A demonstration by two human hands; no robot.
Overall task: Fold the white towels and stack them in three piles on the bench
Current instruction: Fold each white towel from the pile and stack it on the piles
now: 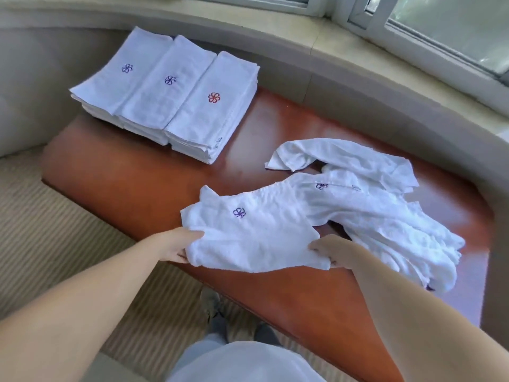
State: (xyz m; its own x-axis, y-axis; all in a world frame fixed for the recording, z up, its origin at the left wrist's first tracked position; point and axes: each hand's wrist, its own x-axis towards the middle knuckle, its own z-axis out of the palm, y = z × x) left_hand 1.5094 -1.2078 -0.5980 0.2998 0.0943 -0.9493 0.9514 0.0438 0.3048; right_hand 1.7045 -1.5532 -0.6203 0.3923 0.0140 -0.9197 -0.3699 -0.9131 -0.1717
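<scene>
Both hands on one towel at the near edge of the bench, three piles sitting at the far left corner.

The towel (256,238) lies rumpled on the bench (132,177), purple logo up, its near edge hanging just over the bench's near edge. Left hand (179,245) pinches its near-left corner, thumb on top and fingers tucked under; right hand (330,250) grips the near-right corner the same way, fingertips hidden by cloth. Just beside it toward the right end is a loose heap (380,210) of unfolded towels, touching and partly overlapping the held one, so that side's crowded. The piles (170,97) stand side by side, touching, two with purple logos and the right one red. Bare wood between piles and towel. Window ledge (316,45) runs behind the bench, striped carpet (55,244) below.
</scene>
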